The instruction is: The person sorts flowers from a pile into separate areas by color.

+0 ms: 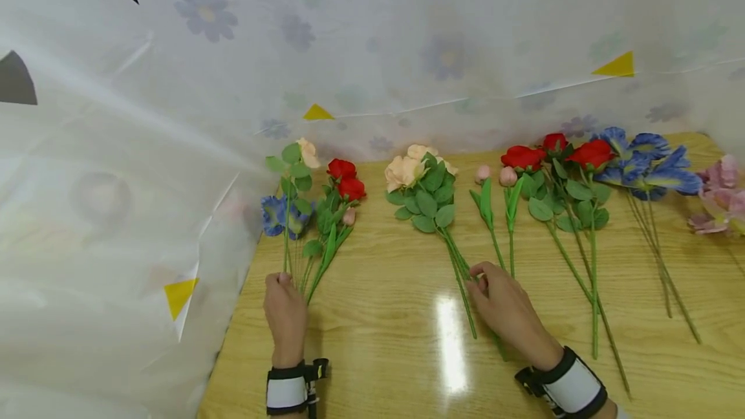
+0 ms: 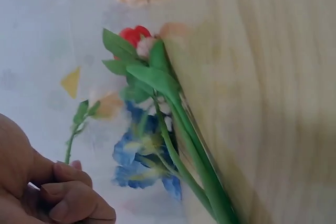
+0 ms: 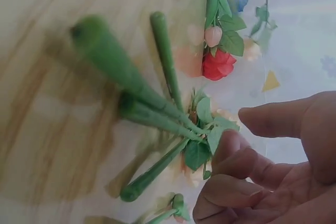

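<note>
The left hand [image 1: 286, 317] pinches a peach flower [image 1: 309, 152] by its stem [image 1: 286, 244], near a blue flower [image 1: 271, 216] and red roses [image 1: 350, 187] over the table's left end. The right hand [image 1: 505, 308], its grip released, is just beside the stems [image 1: 452, 244] of a peach bunch [image 1: 427, 204] on the table [image 1: 378, 302].

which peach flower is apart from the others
The leftmost peach flower, its stem pinched in the left grip; the other peach flowers lie bunched together.

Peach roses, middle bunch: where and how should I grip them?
Pinch the stems just below the leaves, probably best from the right, where the right hand is, thumb and index finger apart. The stems run close together there, but spread toward their lower ends.
</note>
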A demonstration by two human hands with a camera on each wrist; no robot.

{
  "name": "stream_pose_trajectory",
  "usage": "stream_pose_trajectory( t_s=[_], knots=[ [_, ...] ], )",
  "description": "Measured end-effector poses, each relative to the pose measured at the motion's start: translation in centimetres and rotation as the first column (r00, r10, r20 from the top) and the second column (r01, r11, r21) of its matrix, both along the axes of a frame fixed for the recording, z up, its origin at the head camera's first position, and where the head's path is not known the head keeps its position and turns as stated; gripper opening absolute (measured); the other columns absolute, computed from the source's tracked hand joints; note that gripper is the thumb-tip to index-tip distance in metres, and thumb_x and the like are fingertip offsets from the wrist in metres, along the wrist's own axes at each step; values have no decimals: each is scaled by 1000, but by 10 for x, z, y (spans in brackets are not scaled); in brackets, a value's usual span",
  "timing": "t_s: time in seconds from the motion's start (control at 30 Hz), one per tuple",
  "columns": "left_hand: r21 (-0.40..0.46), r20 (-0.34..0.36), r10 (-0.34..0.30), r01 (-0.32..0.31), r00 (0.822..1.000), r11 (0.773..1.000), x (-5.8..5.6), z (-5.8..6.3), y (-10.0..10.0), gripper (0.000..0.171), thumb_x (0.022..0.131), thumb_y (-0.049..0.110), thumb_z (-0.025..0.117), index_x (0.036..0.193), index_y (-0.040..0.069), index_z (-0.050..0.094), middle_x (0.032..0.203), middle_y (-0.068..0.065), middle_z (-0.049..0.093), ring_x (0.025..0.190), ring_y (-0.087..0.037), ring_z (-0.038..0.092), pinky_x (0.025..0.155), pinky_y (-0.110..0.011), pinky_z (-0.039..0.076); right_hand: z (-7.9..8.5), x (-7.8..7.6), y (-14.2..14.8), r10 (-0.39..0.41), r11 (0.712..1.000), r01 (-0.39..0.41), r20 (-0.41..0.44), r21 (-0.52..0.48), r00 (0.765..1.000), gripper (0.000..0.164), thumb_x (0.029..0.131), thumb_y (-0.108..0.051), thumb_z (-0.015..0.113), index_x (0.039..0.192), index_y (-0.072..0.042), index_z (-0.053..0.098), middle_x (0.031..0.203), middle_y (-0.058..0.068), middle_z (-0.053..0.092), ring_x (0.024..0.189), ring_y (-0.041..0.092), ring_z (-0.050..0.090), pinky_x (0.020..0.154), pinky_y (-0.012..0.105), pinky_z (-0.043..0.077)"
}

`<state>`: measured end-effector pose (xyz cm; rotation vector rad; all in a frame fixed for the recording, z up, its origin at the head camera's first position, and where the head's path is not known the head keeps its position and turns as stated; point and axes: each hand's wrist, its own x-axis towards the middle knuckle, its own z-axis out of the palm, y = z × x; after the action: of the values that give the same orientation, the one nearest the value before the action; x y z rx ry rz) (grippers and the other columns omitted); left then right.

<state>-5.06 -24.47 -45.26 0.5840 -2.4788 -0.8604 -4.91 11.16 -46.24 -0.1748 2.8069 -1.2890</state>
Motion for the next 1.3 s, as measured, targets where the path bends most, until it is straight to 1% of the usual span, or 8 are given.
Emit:
stream_pose_trajectory(
  t_s=[0.23, 0.37, 0.53, 0.8, 0.97, 1.03, 1.2, 1.3],
  knots=[
    [123, -119, -109, 124, 987, 985, 0, 15, 32, 37, 108, 27, 30, 108, -1, 53, 61, -6, 42, 44, -14, 33, 44, -30, 32, 6, 0, -4, 46, 986, -45, 2, -160, 999, 21, 100, -22, 58, 110, -5, 65, 81, 2, 58, 60, 12, 48, 53, 26, 41],
    [144, -245, -243, 283, 938, 948, 0, 20, 62, 29, 108, 19, 33, 106, -1, 53, 67, -4, 45, 47, -9, 31, 46, -28, 33, 14, 1, -9, 93, 953, -88, 3, -289, 996, 31, 102, -32, 51, 116, -8, 64, 89, 3, 64, 71, 13, 57, 61, 27, 48],
    [172, -377, -404, 492, 833, 854, 1, 22, 113, 18, 106, 7, 35, 101, 1, 52, 68, -2, 41, 52, -7, 30, 54, -26, 40, 29, 2, -16, 122, 916, -132, -51, -379, 991, 31, 104, -34, 47, 125, -17, 61, 96, -3, 64, 81, 11, 62, 68, 29, 53],
    [197, -453, -628, 758, 633, 622, 21, 16, 186, 16, 104, -4, 34, 108, 4, 47, 75, -5, 46, 62, -9, 41, 55, -20, 39, 54, 6, -24, 119, 819, -185, -155, -543, 981, 31, 106, -21, 44, 133, -17, 58, 108, 1, 64, 92, 19, 60, 75, 29, 52],
    [179, -466, -735, 867, 492, 466, 28, 14, 206, 18, 102, -9, 33, 113, 0, 43, 82, -10, 52, 67, -17, 51, 61, -19, 47, 63, 10, -22, 33, 796, -139, -188, -589, 982, 23, 105, -14, 45, 117, -10, 64, 110, 4, 65, 85, 17, 59, 71, 25, 49],
    [172, -441, -771, 887, 459, 429, 29, 14, 207, 16, 102, -7, 35, 114, 1, 44, 87, -11, 55, 73, -18, 56, 66, -20, 50, 63, 11, -19, 14, 795, -120, -179, -594, 984, 20, 105, -14, 45, 112, -8, 63, 110, 5, 65, 82, 16, 60, 67, 26, 50],
    [41, -305, -848, 895, 434, 443, 21, 17, 190, 12, 102, 2, 47, 110, 8, 54, 106, -7, 56, 95, -15, 55, 79, -21, 48, 57, 10, -10, -1, 800, -122, -204, -587, 979, 20, 106, -13, 41, 110, -3, 58, 90, 7, 61, 76, 17, 61, 66, 26, 51],
    [-2, -263, -838, 868, 478, 496, 13, 18, 167, 12, 102, 6, 48, 107, 10, 58, 113, -7, 55, 102, -15, 53, 80, -24, 48, 53, 7, -3, -17, 764, -125, -213, -633, 977, 23, 107, -13, 34, 110, 2, 51, 76, 10, 48, 59, 16, 51, 53, 27, 45]
  ],
)
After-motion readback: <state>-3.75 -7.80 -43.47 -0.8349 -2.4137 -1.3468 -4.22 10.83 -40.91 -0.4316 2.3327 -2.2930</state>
